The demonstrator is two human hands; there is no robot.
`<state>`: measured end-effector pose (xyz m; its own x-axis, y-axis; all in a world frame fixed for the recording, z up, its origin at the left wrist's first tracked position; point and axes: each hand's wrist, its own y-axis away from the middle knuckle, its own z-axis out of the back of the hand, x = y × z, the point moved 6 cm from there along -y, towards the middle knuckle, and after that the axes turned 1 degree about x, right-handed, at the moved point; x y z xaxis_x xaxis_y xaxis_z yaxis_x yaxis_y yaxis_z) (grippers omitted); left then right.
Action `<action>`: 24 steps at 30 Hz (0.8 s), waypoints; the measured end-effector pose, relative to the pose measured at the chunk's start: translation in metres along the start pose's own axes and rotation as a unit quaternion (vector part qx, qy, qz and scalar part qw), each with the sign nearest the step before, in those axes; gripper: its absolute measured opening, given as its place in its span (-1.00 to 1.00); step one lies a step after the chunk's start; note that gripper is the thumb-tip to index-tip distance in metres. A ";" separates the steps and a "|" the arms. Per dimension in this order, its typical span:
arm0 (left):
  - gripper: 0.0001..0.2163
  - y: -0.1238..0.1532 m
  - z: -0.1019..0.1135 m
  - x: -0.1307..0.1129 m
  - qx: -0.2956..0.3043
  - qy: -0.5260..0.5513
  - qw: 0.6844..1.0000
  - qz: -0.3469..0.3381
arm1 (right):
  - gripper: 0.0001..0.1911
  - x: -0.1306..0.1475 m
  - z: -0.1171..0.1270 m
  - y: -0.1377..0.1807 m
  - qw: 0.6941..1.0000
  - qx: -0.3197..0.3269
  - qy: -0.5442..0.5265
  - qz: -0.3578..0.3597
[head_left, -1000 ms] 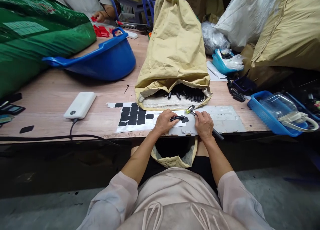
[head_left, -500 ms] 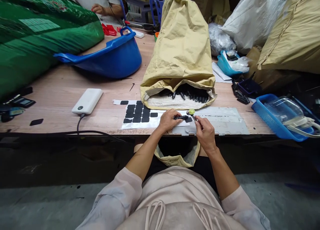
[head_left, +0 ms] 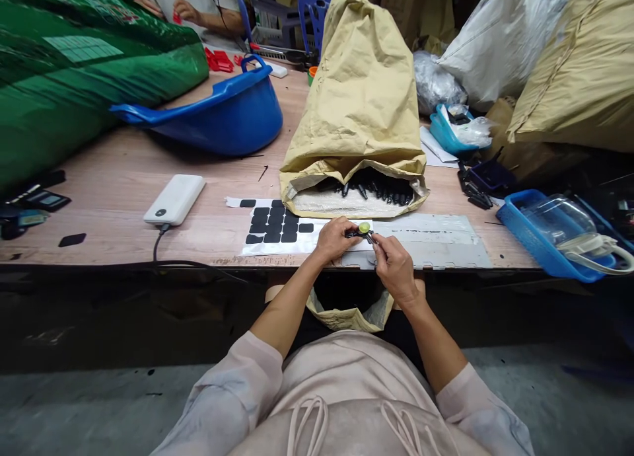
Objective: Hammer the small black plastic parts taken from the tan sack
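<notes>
My left hand (head_left: 335, 238) is closed on a small black pen-shaped part (head_left: 351, 234), held low over the front edge of the table. My right hand (head_left: 395, 263) grips the metal handle of a small hammer-like tool (head_left: 364, 227) with a round yellow-green head. That head is over the black part, close to my left fingertips; whether they touch I cannot tell. Left of my hands, several black rounded squares (head_left: 274, 225) sit in rows on a white sheet (head_left: 238, 203). Behind them lies a tan sack (head_left: 366, 92), its mouth facing me, with many black parts (head_left: 363, 191) inside.
An open sack (head_left: 349, 320) rests on my lap below the table edge. To the left are a white power bank (head_left: 174, 199) with a cable, a blue basin (head_left: 222, 115) and a green bag (head_left: 99, 79). A blue basket (head_left: 539, 248) stands right. A co-worker's hand (head_left: 187, 11) holds something red.
My right hand has moved left, bringing the yellow-green head from beside the black part to over it. My left hand has stayed nearly in place.
</notes>
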<state>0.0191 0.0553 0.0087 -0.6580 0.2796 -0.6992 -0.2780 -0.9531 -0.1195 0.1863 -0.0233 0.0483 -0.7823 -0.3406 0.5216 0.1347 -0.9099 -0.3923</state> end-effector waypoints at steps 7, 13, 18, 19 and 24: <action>-0.81 0.002 0.003 -0.005 0.010 0.010 1.000 0.000 | -0.66 -0.020 0.009 -0.018 0.999 -0.037 0.012 -0.005; -0.76 0.004 0.007 -0.008 0.023 0.016 1.000 0.001 | -0.67 -0.061 0.015 -0.045 0.988 -0.073 0.134 -0.033; -0.76 0.007 0.007 -0.009 0.030 0.004 0.999 -0.011 | -0.68 -0.075 0.002 -0.042 0.980 -0.056 0.187 -0.027; -0.77 0.007 0.007 -0.010 0.029 0.001 0.999 -0.014 | -0.68 -0.075 0.001 -0.041 0.980 -0.055 0.192 -0.026; -0.78 0.004 0.003 -0.008 0.015 -0.019 1.000 -0.011 | -0.68 -0.074 -0.003 -0.039 0.975 -0.042 0.217 -0.025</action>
<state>0.0205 0.0495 0.0159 -0.6766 0.3058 -0.6699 -0.3135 -0.9428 -0.1137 0.2367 0.0379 0.0226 -0.9729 -0.1471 0.1786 0.0534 -0.8938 -0.4453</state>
